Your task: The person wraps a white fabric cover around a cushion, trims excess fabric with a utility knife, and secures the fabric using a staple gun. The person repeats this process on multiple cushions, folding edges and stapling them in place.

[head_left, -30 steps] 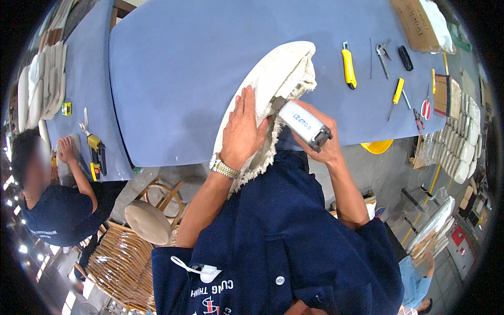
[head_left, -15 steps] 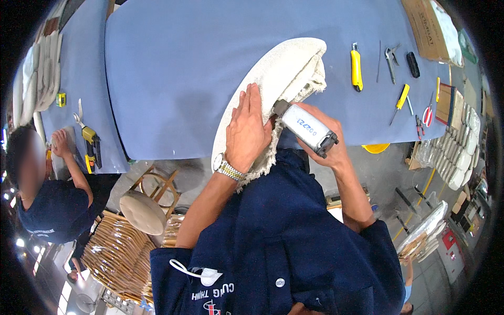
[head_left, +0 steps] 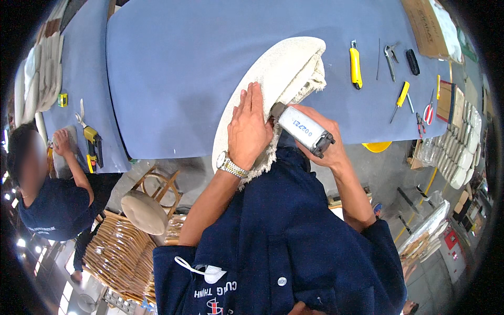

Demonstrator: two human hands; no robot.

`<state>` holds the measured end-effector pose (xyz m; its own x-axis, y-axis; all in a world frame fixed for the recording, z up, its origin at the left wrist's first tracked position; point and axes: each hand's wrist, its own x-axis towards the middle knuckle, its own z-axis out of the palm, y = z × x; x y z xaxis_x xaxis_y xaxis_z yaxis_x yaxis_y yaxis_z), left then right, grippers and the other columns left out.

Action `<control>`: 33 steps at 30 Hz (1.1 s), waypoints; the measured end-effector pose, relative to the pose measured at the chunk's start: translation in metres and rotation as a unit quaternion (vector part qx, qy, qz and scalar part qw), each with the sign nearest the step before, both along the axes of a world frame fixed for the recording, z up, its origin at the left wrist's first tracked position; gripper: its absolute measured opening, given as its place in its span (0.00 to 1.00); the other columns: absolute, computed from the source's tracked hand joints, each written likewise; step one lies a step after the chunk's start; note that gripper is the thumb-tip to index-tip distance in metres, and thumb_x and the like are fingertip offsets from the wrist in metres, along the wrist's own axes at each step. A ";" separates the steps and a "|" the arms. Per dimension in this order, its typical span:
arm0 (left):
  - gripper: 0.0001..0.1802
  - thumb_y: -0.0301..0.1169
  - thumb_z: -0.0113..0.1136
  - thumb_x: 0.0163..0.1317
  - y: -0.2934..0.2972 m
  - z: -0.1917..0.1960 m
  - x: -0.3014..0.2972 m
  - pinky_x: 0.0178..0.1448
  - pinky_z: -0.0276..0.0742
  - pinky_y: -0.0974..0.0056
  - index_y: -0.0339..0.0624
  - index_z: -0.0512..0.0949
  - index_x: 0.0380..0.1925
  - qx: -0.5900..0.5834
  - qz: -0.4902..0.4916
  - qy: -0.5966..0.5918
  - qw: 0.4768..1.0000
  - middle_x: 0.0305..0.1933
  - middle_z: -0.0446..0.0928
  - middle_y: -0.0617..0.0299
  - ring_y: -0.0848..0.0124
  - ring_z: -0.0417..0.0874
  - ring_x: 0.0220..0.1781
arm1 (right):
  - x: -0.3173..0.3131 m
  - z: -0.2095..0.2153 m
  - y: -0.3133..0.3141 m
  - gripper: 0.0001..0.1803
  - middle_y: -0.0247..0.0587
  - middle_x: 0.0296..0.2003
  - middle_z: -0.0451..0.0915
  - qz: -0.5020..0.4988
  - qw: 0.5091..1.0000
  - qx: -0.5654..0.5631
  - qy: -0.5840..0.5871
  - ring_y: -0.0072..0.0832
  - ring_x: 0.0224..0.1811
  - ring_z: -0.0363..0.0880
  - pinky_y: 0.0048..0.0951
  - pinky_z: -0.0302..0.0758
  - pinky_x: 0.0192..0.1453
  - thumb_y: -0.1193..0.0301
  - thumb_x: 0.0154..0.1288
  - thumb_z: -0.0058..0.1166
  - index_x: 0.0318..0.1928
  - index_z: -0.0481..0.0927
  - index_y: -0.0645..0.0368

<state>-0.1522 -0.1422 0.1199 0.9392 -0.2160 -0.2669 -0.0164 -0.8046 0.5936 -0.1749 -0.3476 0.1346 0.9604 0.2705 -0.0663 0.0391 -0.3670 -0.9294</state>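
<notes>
A cream, rounded seat pad (head_left: pixel 281 65) with frayed fabric along its near edge stands tilted at the table's front edge, against my body. My left hand (head_left: pixel 249 128) lies on its smooth face, fingers stretched out side by side; the thumb is mostly hidden near the frayed edge. My right hand (head_left: pixel 326 123) is closed around a staple gun (head_left: pixel 302 126) with a silver body and black end cap. Its dark nose touches or nearly touches the frayed edge, close beside my left thumb. The gun's grip is hidden under my right hand.
On the blue table (head_left: pixel 173 63) lie a yellow utility knife (head_left: pixel 356 65), pliers (head_left: pixel 390 60), a yellow-handled screwdriver (head_left: pixel 402 95) and red-handled scissors (head_left: pixel 428 113). A cardboard box (head_left: pixel 422 29) stands far right. A co-worker (head_left: pixel 55 205) sits left; a round stool (head_left: pixel 143 211) stands behind me.
The staple gun and my right hand have shifted very slightly left and toward my left thumb. The left hand and seat pad stay almost in place.
</notes>
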 end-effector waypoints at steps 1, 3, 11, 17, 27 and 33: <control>0.49 0.21 0.66 0.55 0.001 0.001 0.001 0.77 0.69 0.40 0.31 0.55 0.77 -0.001 0.002 0.001 1.000 0.79 0.62 0.36 0.42 0.65 0.80 | -0.001 -0.003 0.000 0.33 0.51 0.60 0.84 0.001 1.000 0.003 -0.018 0.46 0.61 0.85 0.38 0.80 0.65 0.76 0.52 0.65 0.63 0.80 0.63; 0.49 0.21 0.67 0.55 0.002 0.004 0.001 0.77 0.69 0.41 0.31 0.55 0.77 0.002 0.002 0.006 1.000 0.79 0.62 0.36 0.42 0.65 0.80 | -0.011 -0.009 0.000 0.34 0.52 0.60 0.84 -0.002 0.999 -0.016 -0.031 0.47 0.61 0.85 0.39 0.80 0.65 0.71 0.54 0.67 0.64 0.79 0.62; 0.48 0.21 0.66 0.56 0.000 0.005 -0.003 0.77 0.69 0.40 0.30 0.57 0.77 0.006 0.008 0.017 1.000 0.78 0.63 0.36 0.42 0.66 0.79 | -0.008 0.003 -0.001 0.34 0.52 0.59 0.84 0.035 0.999 0.015 0.006 0.47 0.59 0.86 0.37 0.80 0.64 0.76 0.52 0.66 0.64 0.79 0.65; 0.46 0.21 0.65 0.57 -0.002 0.007 0.001 0.78 0.67 0.40 0.28 0.57 0.76 0.004 0.024 0.028 0.999 0.78 0.63 0.35 0.43 0.66 0.79 | -0.013 -0.003 0.007 0.35 0.52 0.58 0.84 0.000 1.000 0.002 0.019 0.49 0.58 0.86 0.39 0.80 0.61 0.68 0.54 0.68 0.65 0.79 0.60; 0.46 0.26 0.65 0.61 0.003 0.001 -0.003 0.79 0.64 0.41 0.27 0.55 0.76 -0.030 0.040 0.017 0.999 0.76 0.65 0.33 0.42 0.66 0.79 | -0.022 0.005 0.007 0.36 0.54 0.58 0.84 0.033 0.999 -0.011 -0.013 0.48 0.57 0.86 0.40 0.80 0.63 0.72 0.52 0.68 0.64 0.78 0.64; 0.48 0.21 0.63 0.59 -0.001 0.005 0.000 0.80 0.63 0.39 0.31 0.52 0.78 0.006 0.025 0.050 0.998 0.78 0.63 0.35 0.42 0.63 0.80 | -0.010 0.019 0.016 0.32 0.50 0.56 0.85 0.015 0.998 0.007 0.063 0.46 0.57 0.86 0.37 0.80 0.63 0.75 0.53 0.65 0.63 0.80 0.62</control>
